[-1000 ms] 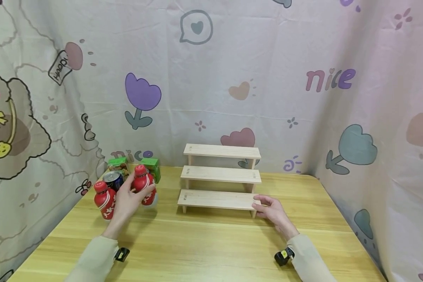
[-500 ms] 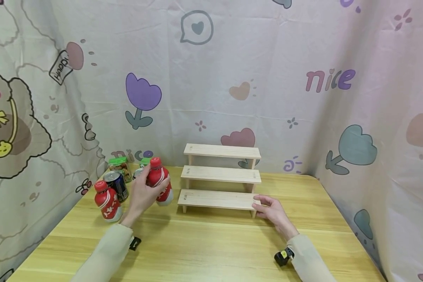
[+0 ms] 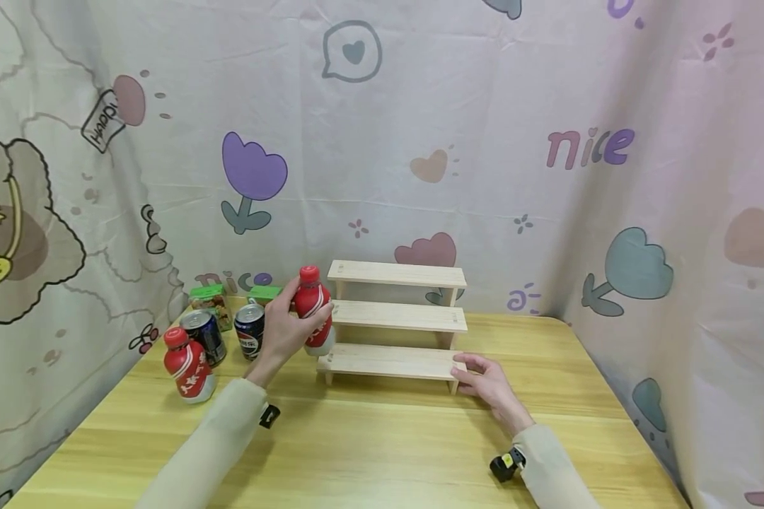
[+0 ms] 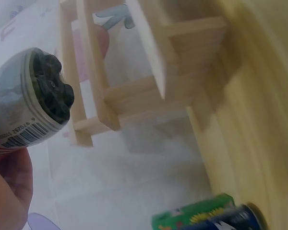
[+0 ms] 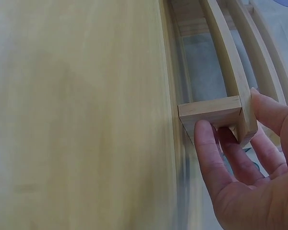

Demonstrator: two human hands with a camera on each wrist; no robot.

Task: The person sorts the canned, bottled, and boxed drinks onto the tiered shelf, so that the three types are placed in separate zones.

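Note:
My left hand (image 3: 288, 326) grips a red bottle (image 3: 311, 307) with a red cap and holds it upright in the air at the left end of the three-step wooden rack (image 3: 395, 318), just above the lowest step. The left wrist view shows the bottle's grey base (image 4: 36, 98) near the rack's steps (image 4: 149, 52). My right hand (image 3: 487, 382) holds the right end of the lowest step (image 3: 391, 360), its fingers (image 5: 213, 158) round the front leg (image 5: 212, 114).
A second red bottle (image 3: 188, 366) stands on the wooden table (image 3: 382, 438) at the left. Behind it stand two dark cans (image 3: 250, 331) and two green-lidded containers (image 3: 210, 300). Patterned curtains close in the back and both sides.
My left hand has lifted the red bottle away from the group at the left and carried it right and up to the rack's left end. The right hand has stayed on the lowest step.

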